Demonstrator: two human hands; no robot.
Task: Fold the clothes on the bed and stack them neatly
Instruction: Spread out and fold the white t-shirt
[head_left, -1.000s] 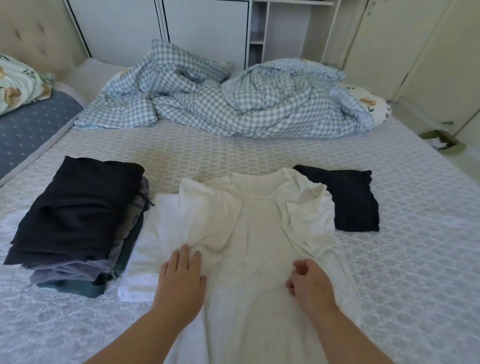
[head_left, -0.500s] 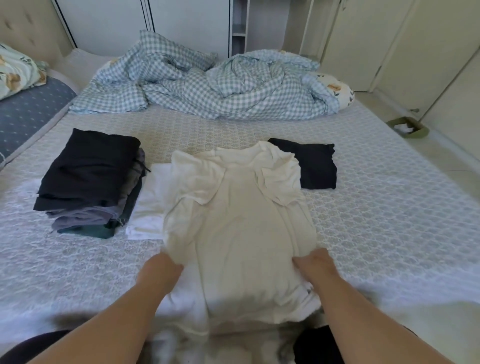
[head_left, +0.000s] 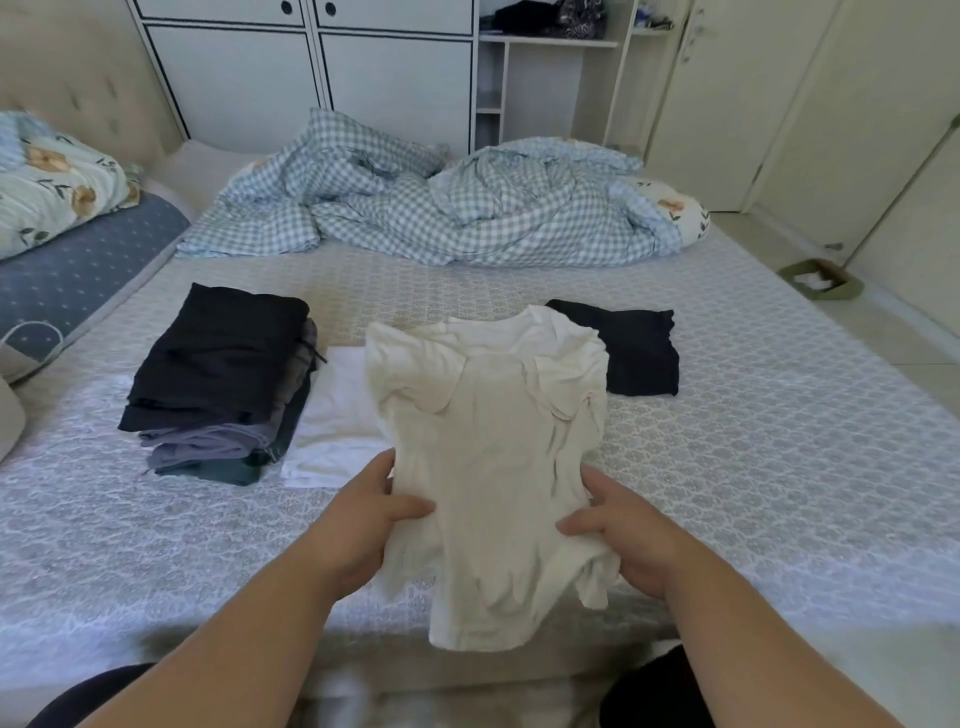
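Note:
A cream t-shirt (head_left: 488, 431) with both sleeves folded in lies lengthwise on the bed (head_left: 753, 467), its hem hanging over the near edge. My left hand (head_left: 363, 525) grips its left side and my right hand (head_left: 618, 530) grips its right side, both near the lower half. To the left sits a stack of folded dark clothes (head_left: 223, 379), black on top, grey and green beneath. A folded white garment (head_left: 337, 421) lies between the stack and the t-shirt. A folded black garment (head_left: 634, 348) lies to the right, behind the shirt's shoulder.
A crumpled blue checked duvet (head_left: 447, 208) fills the far part of the bed. A floral pillow (head_left: 47, 182) and blue mattress pad (head_left: 78, 265) are at the left. White cupboards (head_left: 311, 78) stand behind. A green tray (head_left: 821, 280) sits on the floor at right.
My hands slid from the shirt's middle down to its sides and took hold. The shirt is narrower and bunched between them, its lower part lifted off the bed. My view pulled back.

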